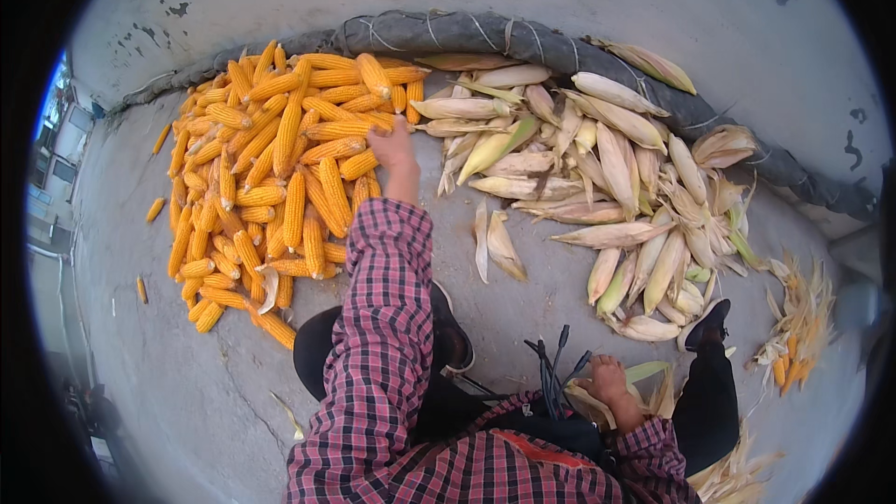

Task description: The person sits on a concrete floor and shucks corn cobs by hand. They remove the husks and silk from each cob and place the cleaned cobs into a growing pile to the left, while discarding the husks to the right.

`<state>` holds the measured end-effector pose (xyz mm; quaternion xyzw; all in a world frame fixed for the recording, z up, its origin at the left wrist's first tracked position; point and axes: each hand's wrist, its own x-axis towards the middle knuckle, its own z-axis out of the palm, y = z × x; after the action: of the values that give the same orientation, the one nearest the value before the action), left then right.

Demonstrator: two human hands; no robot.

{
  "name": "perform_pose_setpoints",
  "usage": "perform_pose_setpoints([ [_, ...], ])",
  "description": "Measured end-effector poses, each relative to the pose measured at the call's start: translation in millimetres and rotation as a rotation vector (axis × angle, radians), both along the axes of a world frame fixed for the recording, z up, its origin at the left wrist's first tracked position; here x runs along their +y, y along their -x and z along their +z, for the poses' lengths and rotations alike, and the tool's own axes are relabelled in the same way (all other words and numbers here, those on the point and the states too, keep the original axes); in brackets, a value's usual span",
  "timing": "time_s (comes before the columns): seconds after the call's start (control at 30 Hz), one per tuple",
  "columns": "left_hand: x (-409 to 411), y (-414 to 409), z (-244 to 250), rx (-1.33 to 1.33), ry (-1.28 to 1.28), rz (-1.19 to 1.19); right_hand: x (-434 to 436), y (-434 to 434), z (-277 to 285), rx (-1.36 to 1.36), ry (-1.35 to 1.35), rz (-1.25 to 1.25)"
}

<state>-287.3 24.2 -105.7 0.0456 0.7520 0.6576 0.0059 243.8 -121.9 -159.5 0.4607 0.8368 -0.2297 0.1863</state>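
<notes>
My left hand [394, 150] reaches out to the right edge of a heap of husked yellow corn cobs [262, 175]. Its fingers meet the end of a cob [339, 130] there, and I cannot tell whether they grip it. Close to my body, my right hand [607, 383] is curled over pale corn husks [588, 402], which stick out on both sides of it. Whether a cob is inside those husks is hidden. To the right of the cob heap lies a pile of corn ears still in their husks [616, 175].
A dark tied roll of sheeting [448, 31] runs along the wall behind both piles. Two loose husk pieces [505, 248] lie between them. Black cables [553, 371] rise near my lap. Cobs with peeled-back husks [794, 336] lie far right; stray cobs [155, 209] lie left.
</notes>
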Motion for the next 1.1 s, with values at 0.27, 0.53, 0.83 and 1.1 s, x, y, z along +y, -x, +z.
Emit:
perform_pose_setpoints([
  [0.27,36,-25,-109,0.308,0.562,-0.645,27,12,76,0.138,0.002,0.068],
  [0.53,155,85,-123,0.519,0.550,-0.710,53,39,20,0.187,0.489,-0.068],
  [0.83,254,91,-150,0.120,1.072,-0.932,83,54,8,0.115,0.643,-0.256],
  [1.1,217,72,-154,0.323,1.286,-1.211,103,68,11,0.132,0.670,-0.412],
])
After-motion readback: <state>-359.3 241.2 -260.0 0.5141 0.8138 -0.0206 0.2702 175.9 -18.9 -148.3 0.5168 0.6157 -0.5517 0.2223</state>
